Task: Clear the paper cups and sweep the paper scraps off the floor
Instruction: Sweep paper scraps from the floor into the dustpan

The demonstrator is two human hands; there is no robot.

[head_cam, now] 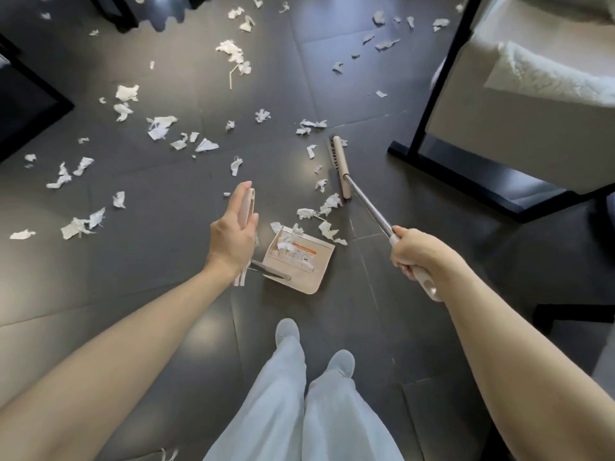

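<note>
Here we see the fingers [246, 189] of the left hand [233, 237] lying nearly straight along the flat, pale-pink plastic grip of the dustpan handle [247, 204], with the thumb on its far side, a loose hold rather than a fist. The right hand [412, 252] is curled tight around the rounded white end of the broom handle [372, 212], a thin shiny metal tube running forward to the broom head [340, 168], a long beige bar with dark bristles facing left. Between the hands the dustpan [299, 264] sits on the floor [166, 294], boxy, beige and smooth, with crumpled white scraps already inside at its mouth. More paper scraps [159, 128], torn, ragged and soft-looking like tissue, lie scattered over the dark glossy tiles, several just beside the bristles. A black-framed white chair [499, 111] stands to the right.
</note>
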